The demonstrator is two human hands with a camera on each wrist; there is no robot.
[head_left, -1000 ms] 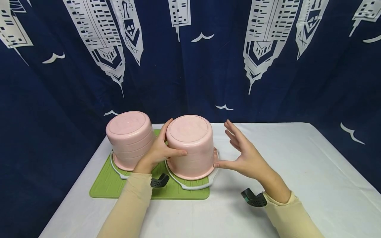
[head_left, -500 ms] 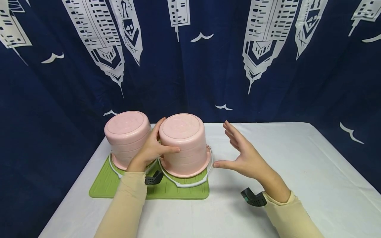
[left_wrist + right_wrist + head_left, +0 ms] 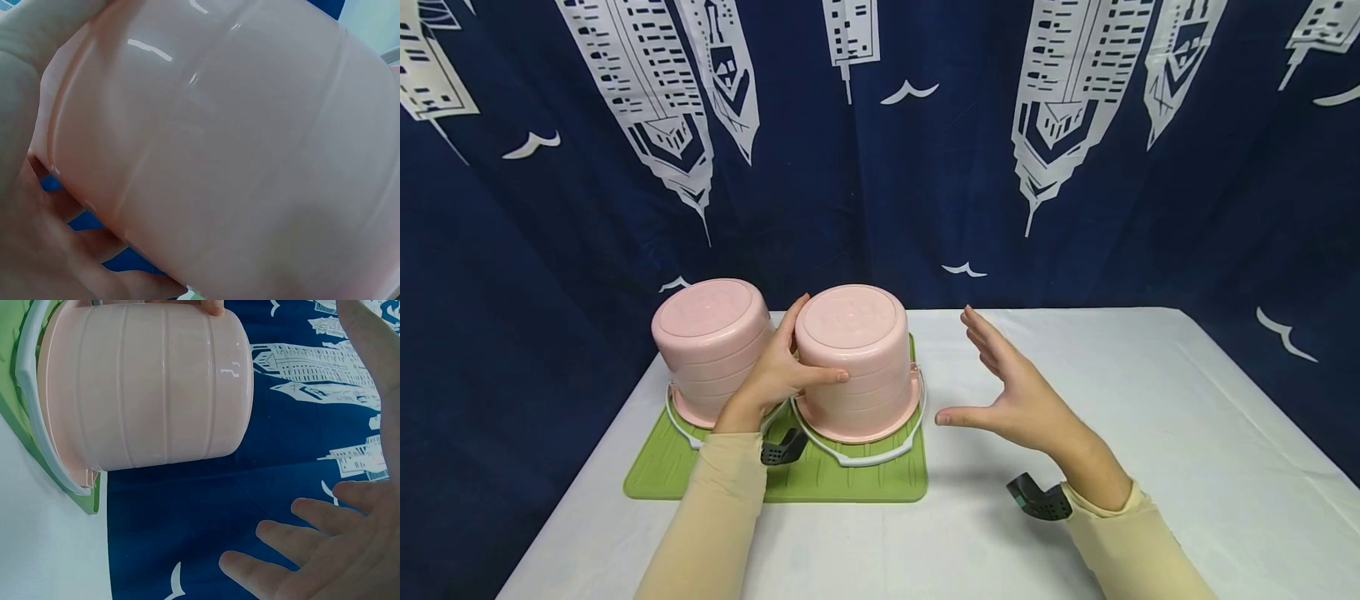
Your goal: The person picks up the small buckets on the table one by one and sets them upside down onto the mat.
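Note:
Two pink plastic buckets stand upside down side by side on a green mat [image 3: 850, 483]. My left hand [image 3: 775, 371] holds the right bucket [image 3: 857, 383] by its left side, thumb across the front and fingers round toward the back. In the left wrist view this bucket [image 3: 237, 137] fills most of the picture. The left bucket [image 3: 711, 350] is just beyond the back of that hand, partly hidden by it. My right hand [image 3: 1011, 392] is held in the air to the right of the buckets, fingers extended and thumb apart, touching nothing. The right wrist view shows its spread fingers [image 3: 294, 540].
Each bucket has a thin pale handle [image 3: 876, 459] lying round its rim at mat level. The mat lies on the left half of a white-covered table [image 3: 1075, 358]. A dark blue curtain [image 3: 865, 183] with white building prints hangs behind the table's far edge.
The right bucket has slid left with my left hand, fully onto the mat. The left bucket has shifted slightly left too. My right hand has stayed nearly still.

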